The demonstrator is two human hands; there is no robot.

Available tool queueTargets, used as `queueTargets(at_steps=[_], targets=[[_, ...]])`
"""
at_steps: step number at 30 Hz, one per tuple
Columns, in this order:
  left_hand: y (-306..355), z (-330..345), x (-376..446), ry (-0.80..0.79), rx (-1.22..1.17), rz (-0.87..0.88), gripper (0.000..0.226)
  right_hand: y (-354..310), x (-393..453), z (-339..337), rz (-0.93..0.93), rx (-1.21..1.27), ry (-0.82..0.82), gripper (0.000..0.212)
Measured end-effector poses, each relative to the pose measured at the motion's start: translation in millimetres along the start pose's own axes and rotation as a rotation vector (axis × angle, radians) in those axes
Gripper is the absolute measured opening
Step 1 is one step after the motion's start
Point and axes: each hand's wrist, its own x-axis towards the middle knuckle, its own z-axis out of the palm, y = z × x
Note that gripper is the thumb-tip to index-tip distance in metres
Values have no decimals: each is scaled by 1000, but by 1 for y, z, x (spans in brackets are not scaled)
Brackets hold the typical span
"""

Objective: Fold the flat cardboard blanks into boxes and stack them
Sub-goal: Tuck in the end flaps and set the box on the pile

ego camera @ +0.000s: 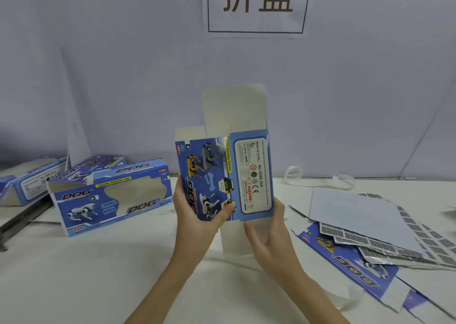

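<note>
Blue printed cardboard is what both hands hold in the head view: one blank stands upright in the air above the white table, partly opened into a sleeve, with its pale flaps free at the top and at the bottom. The left hand grips the lower left edge, thumb pressed on the printed front and fingers behind it, and the right hand grasps the lower right corner from behind, near the bottom flap. From here the main danger, I think, is a wrong crease: if the hands squeeze the sleeve off its scored lines, the thin wall can buckle and the box will not stand square. The bottom flap hangs loose (it seems to touch the table or nearly so), so pushing down could bend it the wrong way. On the left lies a finished box on its side, with more boxes behind it, and they lean untidily, so a new box put on them may slide. On the right the pile of flat blanks lies under loose sheets, and it could slip when one is pulled.
</note>
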Motion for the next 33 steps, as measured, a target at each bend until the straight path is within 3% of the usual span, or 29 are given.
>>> queueTargets(at_steps=[8,10,13,15,17,21,25,27,29,31,33], targets=[[-4,1,1,-36,-31,-18,109,-8,-10,16,-88,-8,-63,75],[-4,-3,2,17,15,34,111,-10,-10,16,-43,5,-55,67],[-5,-12,6,140,125,133,107,-12,-1,4,28,30,-13,36],[-3,-16,7,138,170,151,102,-15,6,-4,81,84,15,29],[1,-13,6,113,198,167,95,-19,9,-10,91,121,50,45],[10,-2,-4,82,167,241,69,-25,8,-8,94,50,105,98],[18,6,-12,59,191,389,55,-36,3,-4,53,36,1,116],[17,10,-17,-48,268,488,51,-43,-1,2,18,184,-110,113],[12,13,-24,-291,340,543,53,-46,-5,11,18,347,-125,101],[5,17,-31,-524,415,529,71,-47,-3,13,97,479,-9,67],[2,18,-34,-581,473,511,73,-45,2,7,202,601,76,41]])
